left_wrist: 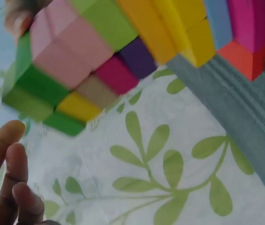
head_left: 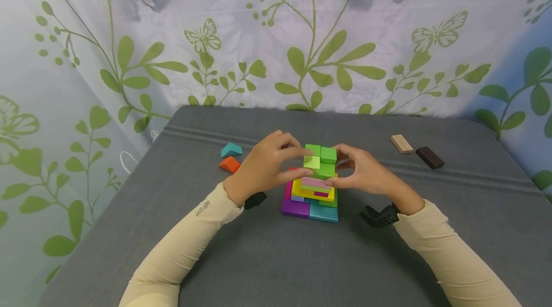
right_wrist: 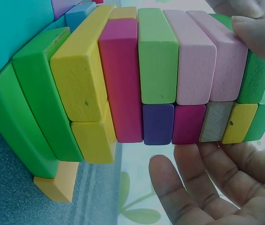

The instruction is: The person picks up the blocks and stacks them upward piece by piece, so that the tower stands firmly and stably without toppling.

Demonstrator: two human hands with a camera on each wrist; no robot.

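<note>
A tower of coloured wooden blocks (head_left: 316, 197) stands on the grey cloth, wide at the foot and narrower upward. Green blocks (head_left: 328, 154) and a light green block (head_left: 312, 164) top it, over pink blocks (right_wrist: 195, 70). My right hand (head_left: 365, 169) spans the upper tower, its thumb (right_wrist: 259, 37) on the dark green and pink blocks and its fingertips (right_wrist: 212, 146) against the opposite side. My left hand (head_left: 272, 161) is at the upper left with the index fingertip and thumb by the light green block; its other fingers (left_wrist: 15, 161) stand apart from the tower.
A teal triangular block (head_left: 231, 149) and an orange one (head_left: 230, 164) lie left of the tower. At the right rest a beige block (head_left: 401, 143) and a dark brown block (head_left: 430, 157). A leaf-patterned curtain (head_left: 241, 34) hangs behind the table.
</note>
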